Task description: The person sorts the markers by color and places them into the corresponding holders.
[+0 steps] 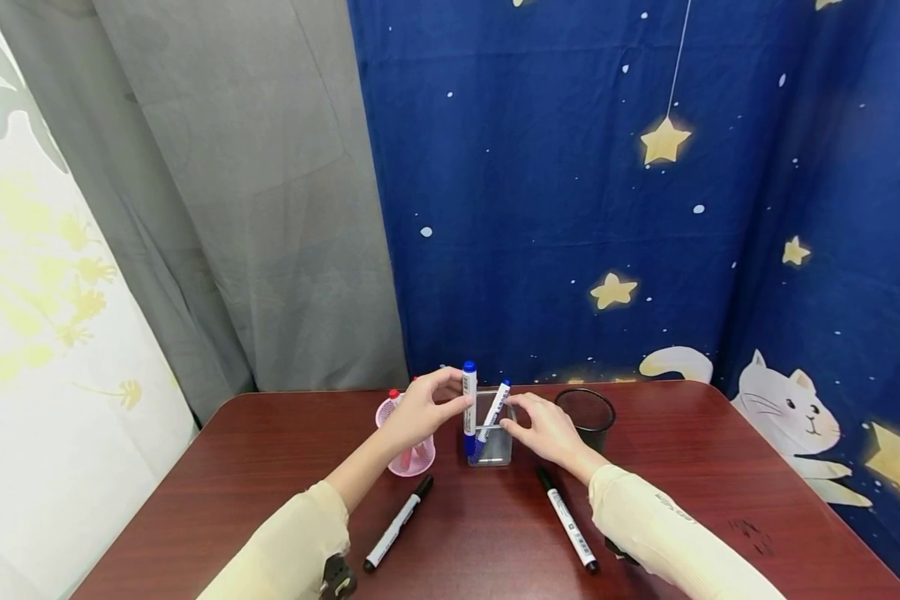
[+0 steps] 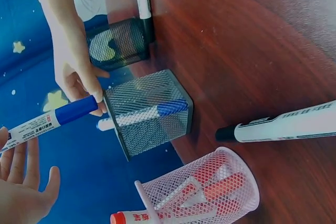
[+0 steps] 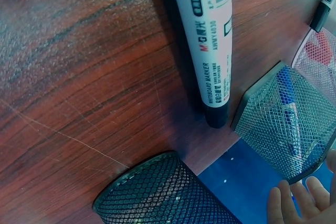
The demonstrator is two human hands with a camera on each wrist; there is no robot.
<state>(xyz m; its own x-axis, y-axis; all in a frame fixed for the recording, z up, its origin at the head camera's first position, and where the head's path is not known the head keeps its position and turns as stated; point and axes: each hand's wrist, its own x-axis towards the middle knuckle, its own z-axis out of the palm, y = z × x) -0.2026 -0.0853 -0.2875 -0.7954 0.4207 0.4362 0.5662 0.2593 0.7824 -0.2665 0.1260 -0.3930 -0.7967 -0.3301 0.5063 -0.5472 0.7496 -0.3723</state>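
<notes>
My left hand (image 1: 420, 410) pinches a blue-capped whiteboard marker (image 1: 470, 408) between thumb and fingers. It stands upright at the left side of a square mesh pen holder (image 1: 498, 454), and in the left wrist view its blue end (image 2: 76, 109) is outside the holder. Another blue marker (image 1: 497, 408) leans inside that holder. My right hand (image 1: 547, 427) holds the holder's right side near the rim, bent fingers and thumb around it. Beside the left hand is a pink mesh cup (image 1: 423, 462) with several red markers (image 2: 223, 186).
A round black mesh cup (image 1: 596, 433) stands right of the square holder, behind the right wrist. Two black-capped markers lie on the brown table (image 1: 487, 542): one at the left (image 1: 399, 525), one at the right (image 1: 570, 525). Curtains (image 1: 540, 208) hang behind.
</notes>
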